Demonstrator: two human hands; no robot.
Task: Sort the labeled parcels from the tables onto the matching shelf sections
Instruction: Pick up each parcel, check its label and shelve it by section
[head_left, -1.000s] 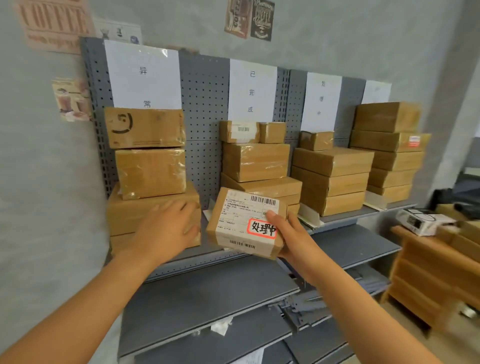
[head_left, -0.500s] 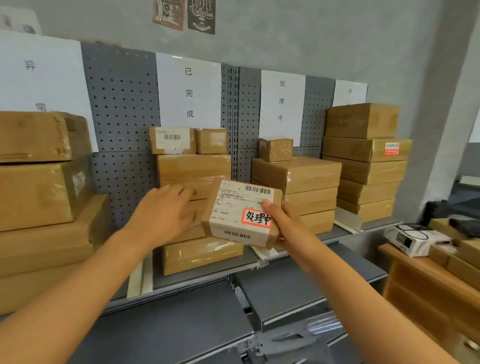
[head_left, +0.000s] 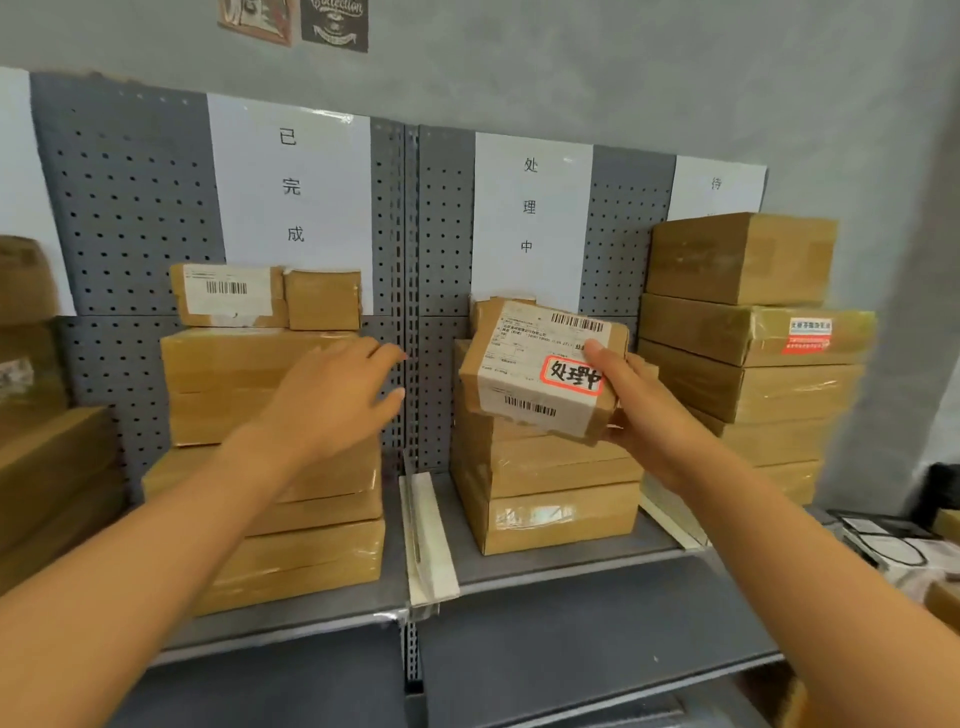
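From the head view, the right hand (head_left: 644, 415) grips a labeled parcel (head_left: 540, 371) by its right end, thumb on the label, raised before the stack (head_left: 550, 483) under the 处理中 sign (head_left: 530, 208). The left hand (head_left: 332, 395) hovers empty, fingers relaxed and extended, near the neighbouring stack (head_left: 270, 374).

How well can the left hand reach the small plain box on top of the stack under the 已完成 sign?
Probably yes. The left hand is open, holds nothing, and hovers in front of that stack, just below the small plain box. Nothing stands between them; the labelled box only sits beside it.
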